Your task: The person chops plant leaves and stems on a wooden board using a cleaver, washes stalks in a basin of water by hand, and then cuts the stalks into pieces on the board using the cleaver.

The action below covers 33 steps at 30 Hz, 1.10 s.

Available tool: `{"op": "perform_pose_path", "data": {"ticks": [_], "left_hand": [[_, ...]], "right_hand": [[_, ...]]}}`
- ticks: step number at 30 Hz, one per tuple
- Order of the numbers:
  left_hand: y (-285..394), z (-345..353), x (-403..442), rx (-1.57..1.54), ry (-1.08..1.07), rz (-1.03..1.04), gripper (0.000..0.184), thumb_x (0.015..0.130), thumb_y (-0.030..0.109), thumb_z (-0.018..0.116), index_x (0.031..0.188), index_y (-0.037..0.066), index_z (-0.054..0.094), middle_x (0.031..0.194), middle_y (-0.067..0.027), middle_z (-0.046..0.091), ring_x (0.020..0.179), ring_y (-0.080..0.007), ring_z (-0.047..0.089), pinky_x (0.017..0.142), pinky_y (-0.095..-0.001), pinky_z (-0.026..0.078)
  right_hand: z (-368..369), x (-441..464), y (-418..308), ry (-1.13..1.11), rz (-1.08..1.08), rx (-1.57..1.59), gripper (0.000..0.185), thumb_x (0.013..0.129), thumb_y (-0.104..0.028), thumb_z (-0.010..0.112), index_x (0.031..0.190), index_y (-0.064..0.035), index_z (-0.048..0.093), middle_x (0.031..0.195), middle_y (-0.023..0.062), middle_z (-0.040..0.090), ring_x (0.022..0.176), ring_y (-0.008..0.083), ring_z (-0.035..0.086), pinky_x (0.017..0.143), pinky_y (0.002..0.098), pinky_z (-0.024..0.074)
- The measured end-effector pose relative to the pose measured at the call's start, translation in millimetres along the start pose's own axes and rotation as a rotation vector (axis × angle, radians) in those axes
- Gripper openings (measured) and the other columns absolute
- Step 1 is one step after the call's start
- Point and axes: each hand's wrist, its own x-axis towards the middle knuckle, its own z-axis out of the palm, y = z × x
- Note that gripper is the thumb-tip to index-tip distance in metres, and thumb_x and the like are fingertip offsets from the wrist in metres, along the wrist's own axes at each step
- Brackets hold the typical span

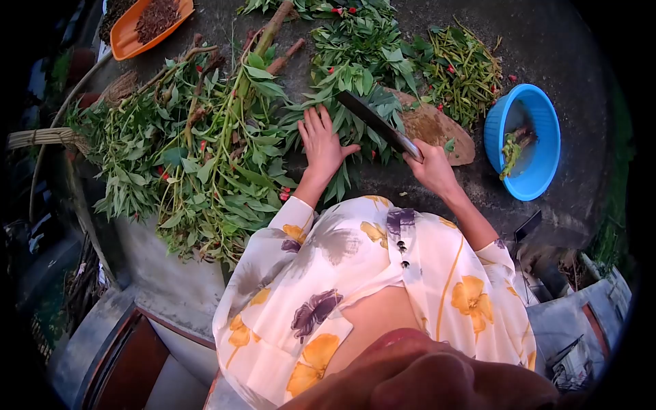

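Observation:
My right hand (pixel 432 168) grips the handle of a dark-bladed cleaver (pixel 374 121), its blade slanting up and left over leafy stalks. To its left, my left hand (pixel 320 145) lies with fingers spread on the edge of a heap of green leaves (pixel 365 85). Partly under that heap sits a brown wooden chopping board (pixel 443 137), with a small leaf on it. A large pile of leafy plants (pixel 225 150) with thick stems and red flowers spreads left of my left hand. Cut green stalks (pixel 461 72) lie heaped beyond the board.
A blue basin (pixel 540 179) at the right holds some stalks. An orange scoop (pixel 124 42) with brown bits stands at the upper left. A bundle of thin sticks (pixel 48 138) juts in from the left. Everything rests on a dark, rough surface (pixel 567 212).

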Motion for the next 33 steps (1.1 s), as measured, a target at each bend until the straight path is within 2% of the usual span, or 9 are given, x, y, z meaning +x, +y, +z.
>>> {"op": "perform_pose_path", "data": {"ticks": [4,12,14,16,19,26,28,30,33], "left_hand": [[-16,-6,15,0.01,0.081,0.013,0.082,0.065,0.02,0.087,0.13,-0.007,0.045,0.115,-0.0207,0.053,0.116,-0.0381,0.05,0.107,-0.0467,0.036],[-29,-26,103,-0.509,-0.133,-0.103,0.042,0.078,0.028,0.073,0.095,-0.01,0.066,0.09,-0.031,0.068,0.093,-0.0463,0.066,0.083,-0.0489,0.051],[-33,-44,153,-0.703,-0.115,-0.094,0.04,0.078,0.026,0.073,0.098,-0.008,0.068,0.083,-0.0217,0.071,0.081,-0.0304,0.071,0.077,-0.0403,0.053],[-31,-72,200,-0.963,-0.068,-0.089,0.037,0.079,0.022,0.075,0.09,-0.013,0.067,0.079,-0.0131,0.071,0.073,-0.0172,0.069,0.066,-0.0362,0.053],[-30,-85,247,-0.408,-0.233,-0.041,0.04,0.078,0.024,0.08,0.093,-0.011,0.069,0.083,-0.0149,0.072,0.07,-0.0184,0.069,0.064,-0.0345,0.054],[-36,-104,244,-0.59,-0.49,-0.179,0.047,0.085,0.035,0.078,0.116,0.0,0.068,0.099,-0.0083,0.072,0.081,-0.0171,0.069,0.074,-0.0316,0.054],[-44,-99,231,-0.584,-0.252,0.214,0.044,0.086,0.033,0.078,0.114,0.001,0.068,0.095,-0.0076,0.071,0.075,-0.0174,0.068,0.067,-0.0325,0.054],[-37,-113,218,-0.708,-0.434,-0.273,0.04,0.083,0.023,0.079,0.114,0.0,0.069,0.093,-0.0088,0.073,0.077,-0.0181,0.07,0.072,-0.0326,0.055],[-41,-104,207,-0.762,-0.327,-0.069,0.032,0.082,0.011,0.076,0.112,-0.001,0.069,0.099,-0.0093,0.073,0.08,-0.0172,0.071,0.071,-0.0337,0.055]], "right_hand": [[-4,-2,1,0.033,0.069,0.042,0.018,0.088,-0.015,0.068,0.091,0.0018,0.062,0.062,0.0193,0.052,0.056,0.0337,0.051,0.059,0.0409,0.0435],[-10,-2,37,0.256,0.115,0.303,0.019,0.091,-0.016,0.067,0.087,0.0018,0.061,0.064,0.0016,0.05,0.061,0.0099,0.044,0.057,0.031,0.0386],[-9,-1,56,0.274,0.141,0.368,0.019,0.092,-0.017,0.067,0.085,-0.0007,0.061,0.065,-0.0038,0.052,0.062,0.0054,0.045,0.057,0.0262,0.0368],[-15,-3,50,0.297,0.166,0.392,0.018,0.091,-0.017,0.067,0.091,0.0006,0.063,0.065,-0.0018,0.05,0.062,0.0073,0.043,0.057,0.028,0.0371],[-19,-7,53,0.292,0.227,0.416,0.02,0.091,-0.017,0.067,0.099,0.0018,0.065,0.065,0.0009,0.049,0.063,0.0094,0.042,0.059,0.0299,0.0387],[-13,-17,73,0.271,0.199,0.357,0.029,0.09,-0.019,0.068,0.109,0.0022,0.065,0.068,0.006,0.057,0.065,0.0129,0.049,0.065,0.0323,0.0452],[-10,-21,82,0.224,0.271,0.293,0.029,0.088,-0.019,0.069,0.108,0.0019,0.066,0.067,0.0088,0.058,0.063,0.0154,0.053,0.064,0.0348,0.0458],[-11,-33,79,0.2,0.267,0.267,0.028,0.088,-0.019,0.069,0.106,0.0021,0.066,0.067,0.0099,0.059,0.063,0.0162,0.055,0.063,0.0358,0.0459],[-9,-41,79,0.22,0.298,0.256,0.028,0.087,-0.019,0.069,0.104,0.0025,0.066,0.067,0.0128,0.06,0.063,0.0194,0.058,0.063,0.0375,0.0463]]}}
